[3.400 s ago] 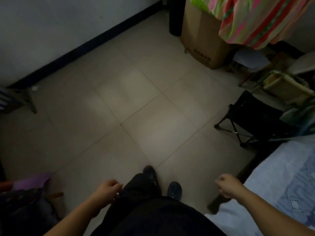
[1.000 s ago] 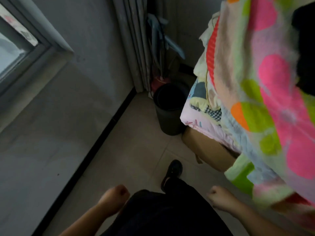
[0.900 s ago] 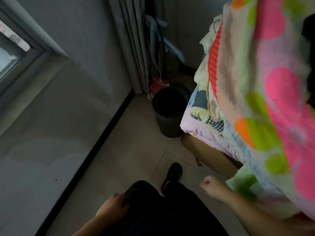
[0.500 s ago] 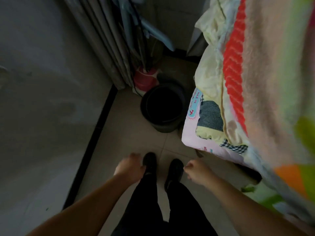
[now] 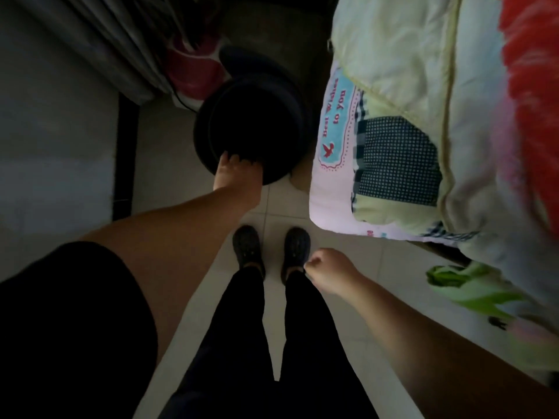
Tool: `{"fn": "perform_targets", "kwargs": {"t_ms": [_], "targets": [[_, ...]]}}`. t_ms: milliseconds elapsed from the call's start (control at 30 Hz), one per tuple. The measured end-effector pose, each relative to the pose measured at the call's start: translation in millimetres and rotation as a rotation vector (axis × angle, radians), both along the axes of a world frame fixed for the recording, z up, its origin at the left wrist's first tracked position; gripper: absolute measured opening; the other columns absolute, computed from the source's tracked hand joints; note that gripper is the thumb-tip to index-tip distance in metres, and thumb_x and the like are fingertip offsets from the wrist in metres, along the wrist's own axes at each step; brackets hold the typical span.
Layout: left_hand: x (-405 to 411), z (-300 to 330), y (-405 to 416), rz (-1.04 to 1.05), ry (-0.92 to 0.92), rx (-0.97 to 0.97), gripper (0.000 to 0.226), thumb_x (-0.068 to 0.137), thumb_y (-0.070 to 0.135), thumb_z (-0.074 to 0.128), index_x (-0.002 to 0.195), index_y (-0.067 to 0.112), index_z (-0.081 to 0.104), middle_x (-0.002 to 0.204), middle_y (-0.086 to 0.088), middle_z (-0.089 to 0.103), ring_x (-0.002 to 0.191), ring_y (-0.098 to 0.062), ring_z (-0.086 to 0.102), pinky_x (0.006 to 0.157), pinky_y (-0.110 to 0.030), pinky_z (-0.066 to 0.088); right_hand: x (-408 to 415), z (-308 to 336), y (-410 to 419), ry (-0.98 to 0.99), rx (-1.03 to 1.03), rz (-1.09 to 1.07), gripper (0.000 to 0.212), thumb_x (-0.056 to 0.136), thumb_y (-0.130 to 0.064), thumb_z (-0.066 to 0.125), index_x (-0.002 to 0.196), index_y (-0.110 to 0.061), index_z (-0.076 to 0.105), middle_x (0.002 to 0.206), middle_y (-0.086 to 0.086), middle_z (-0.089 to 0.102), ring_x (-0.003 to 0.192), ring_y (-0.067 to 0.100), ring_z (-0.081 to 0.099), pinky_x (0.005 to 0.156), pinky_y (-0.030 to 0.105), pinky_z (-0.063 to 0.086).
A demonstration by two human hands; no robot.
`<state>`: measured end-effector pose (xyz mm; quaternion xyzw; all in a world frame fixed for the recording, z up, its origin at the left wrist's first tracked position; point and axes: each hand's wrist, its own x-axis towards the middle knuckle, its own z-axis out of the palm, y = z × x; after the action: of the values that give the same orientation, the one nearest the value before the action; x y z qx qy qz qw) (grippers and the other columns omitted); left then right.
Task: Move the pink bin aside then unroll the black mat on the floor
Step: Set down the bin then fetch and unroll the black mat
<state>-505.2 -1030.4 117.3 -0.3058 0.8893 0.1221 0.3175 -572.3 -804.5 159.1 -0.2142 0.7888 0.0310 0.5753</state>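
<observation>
The right hand (image 5: 328, 272) hangs loosely curled and empty beside the shoes (image 5: 270, 252), clear of the reach. Ahead of it, the left hand (image 5: 237, 173) extends forward, fingers hooked over the near rim of a dark round bin (image 5: 251, 128), likely to drag it. Beyond that hand, a pink bin (image 5: 193, 69) sits against the curtain (image 5: 121, 46). Right of both, bedding (image 5: 423, 131) overhangs. No mat is identifiable.

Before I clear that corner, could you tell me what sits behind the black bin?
Behind the black bin a pink container stands beside the curtain; its lower part is hidden, and no mat is identifiable.
</observation>
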Motion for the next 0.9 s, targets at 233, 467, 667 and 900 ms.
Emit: {"fn": "perform_targets", "kwargs": {"t_ms": [233,467,667,900], "targets": [[-17,-6,-8,0.001,-0.095,0.139,0.033,0.089,0.015,0.052,0.121,0.010,0.054,0.113,-0.014,0.064,0.101,-0.033,0.063,0.074,-0.042,0.056,0,-2,-16,-0.022,-0.013,-0.052,0.025,0.084,-0.025,0.049,0.081,-0.007,0.066,0.081,0.012,0.072,0.079,0.027,0.067,0.075,0.032,0.051],[13,20,-13,0.050,-0.099,0.237,0.019,0.087,0.011,0.051,0.102,0.005,0.062,0.104,-0.014,0.067,0.091,-0.029,0.064,0.075,-0.040,0.058,-9,13,-17,-0.014,-0.074,-0.027,0.022,0.085,-0.029,0.051,0.084,-0.012,0.065,0.084,0.007,0.071,0.082,0.024,0.067,0.075,0.030,0.049],[70,68,7,0.057,-0.138,0.230,0.033,0.091,0.020,0.052,0.123,0.012,0.056,0.117,-0.015,0.064,0.105,-0.033,0.062,0.089,-0.046,0.054,-16,38,8,-0.011,-0.093,0.117,0.027,0.084,-0.028,0.051,0.079,-0.005,0.065,0.081,0.014,0.071,0.080,0.028,0.065,0.074,0.035,0.051],[136,120,65,0.164,-0.196,0.230,0.029,0.086,0.026,0.055,0.113,0.018,0.060,0.119,-0.012,0.065,0.108,-0.033,0.063,0.089,-0.042,0.054,-30,73,50,-0.063,-0.158,0.266,0.042,0.084,-0.020,0.050,0.048,-0.017,0.029,0.047,0.006,0.030,0.046,0.023,0.034,0.049,0.035,0.023]]}}
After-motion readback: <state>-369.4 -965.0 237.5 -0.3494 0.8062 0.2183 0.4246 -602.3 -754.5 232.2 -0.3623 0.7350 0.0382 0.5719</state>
